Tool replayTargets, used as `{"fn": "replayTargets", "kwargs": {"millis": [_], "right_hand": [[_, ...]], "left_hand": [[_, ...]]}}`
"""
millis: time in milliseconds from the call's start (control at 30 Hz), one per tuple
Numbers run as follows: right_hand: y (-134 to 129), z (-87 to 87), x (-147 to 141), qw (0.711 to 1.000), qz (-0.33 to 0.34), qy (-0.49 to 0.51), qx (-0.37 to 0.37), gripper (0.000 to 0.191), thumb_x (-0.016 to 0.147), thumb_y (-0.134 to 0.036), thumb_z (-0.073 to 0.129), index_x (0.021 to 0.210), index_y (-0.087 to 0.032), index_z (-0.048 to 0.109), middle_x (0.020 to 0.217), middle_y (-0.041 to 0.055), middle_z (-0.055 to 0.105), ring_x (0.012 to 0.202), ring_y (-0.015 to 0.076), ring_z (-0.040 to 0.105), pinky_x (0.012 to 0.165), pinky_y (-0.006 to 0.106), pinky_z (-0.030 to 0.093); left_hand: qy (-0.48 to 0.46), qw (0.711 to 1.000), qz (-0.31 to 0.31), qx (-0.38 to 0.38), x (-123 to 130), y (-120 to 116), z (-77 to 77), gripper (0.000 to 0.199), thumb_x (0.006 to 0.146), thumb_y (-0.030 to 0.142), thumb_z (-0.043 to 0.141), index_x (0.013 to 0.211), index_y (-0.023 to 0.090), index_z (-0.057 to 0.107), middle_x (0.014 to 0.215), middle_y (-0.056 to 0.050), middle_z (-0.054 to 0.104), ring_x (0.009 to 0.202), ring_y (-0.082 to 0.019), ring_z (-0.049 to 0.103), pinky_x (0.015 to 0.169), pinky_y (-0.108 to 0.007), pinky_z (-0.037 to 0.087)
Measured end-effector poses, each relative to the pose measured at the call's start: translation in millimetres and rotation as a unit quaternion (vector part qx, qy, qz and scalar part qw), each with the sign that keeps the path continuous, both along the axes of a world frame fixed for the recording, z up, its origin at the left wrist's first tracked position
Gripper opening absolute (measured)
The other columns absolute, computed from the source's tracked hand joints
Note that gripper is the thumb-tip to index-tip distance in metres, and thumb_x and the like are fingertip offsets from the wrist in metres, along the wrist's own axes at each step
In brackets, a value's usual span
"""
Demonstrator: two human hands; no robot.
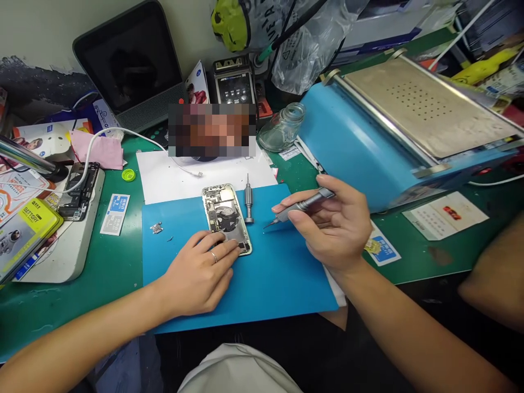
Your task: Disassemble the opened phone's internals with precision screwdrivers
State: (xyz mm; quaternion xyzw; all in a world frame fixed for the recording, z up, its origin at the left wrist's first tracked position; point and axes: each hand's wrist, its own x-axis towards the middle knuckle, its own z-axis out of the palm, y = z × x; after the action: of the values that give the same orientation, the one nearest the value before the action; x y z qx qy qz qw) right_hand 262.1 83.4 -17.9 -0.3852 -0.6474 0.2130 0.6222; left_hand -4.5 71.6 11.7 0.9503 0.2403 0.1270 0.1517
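Observation:
An opened smartphone (225, 213) lies on the blue mat (270, 284), its inner parts showing. My left hand (207, 267) rests over the phone's lower end, fingers stretched out and lying on it. A grey precision screwdriver (309, 203) is held in my right hand (341, 229), its thin tip pointing down and left, just over the mat to the right of the phone. A second screwdriver (248, 202) lies close along the phone's right edge. To the left, small metal pieces (156, 227) and a tiny dark part (170, 238) are on the mat.
A blue machine with a perforated metal plate (429, 103) stands at the right, beside a glass jar (284, 128). Behind is a dark-screened display (129, 54). A white cable (135, 132) crosses the left side, near another opened phone (79, 191) and a battery box (30, 232).

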Motion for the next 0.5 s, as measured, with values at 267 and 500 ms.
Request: {"fn": "replayTargets", "kwargs": {"millis": [267,500], "right_hand": [[-14.2,24.5,-13.1,1.0,0.025,-0.006,-0.018,0.068,0.087,-0.004,0.071,0.145,-0.037,0.056,0.099,0.002,0.078,0.08,0.0192,0.078,0.06,0.028,0.069],[-19.9,19.7,-34.3,0.993,0.094,-0.076,0.006,0.076,0.088,-0.001,0.068,0.153,-0.033,0.045,0.104,0.0031,0.077,0.09,0.0178,0.078,0.073,0.028,0.07]], "left_hand": [[-0.022,0.999,-0.03,-0.028,-6.7,12.5,-2.5,0.037,0.105,0.022,0.044,0.131,0.01,0.067,0.138,-0.009,0.068,0.124,-0.03,0.056,0.104,-0.046,0.046],[-0.034,0.997,-0.041,-0.05,-7.8,18.3,-2.1,0.037,0.104,0.02,0.044,0.13,0.01,0.068,0.138,-0.007,0.069,0.123,-0.028,0.056,0.105,-0.045,0.046]]}}
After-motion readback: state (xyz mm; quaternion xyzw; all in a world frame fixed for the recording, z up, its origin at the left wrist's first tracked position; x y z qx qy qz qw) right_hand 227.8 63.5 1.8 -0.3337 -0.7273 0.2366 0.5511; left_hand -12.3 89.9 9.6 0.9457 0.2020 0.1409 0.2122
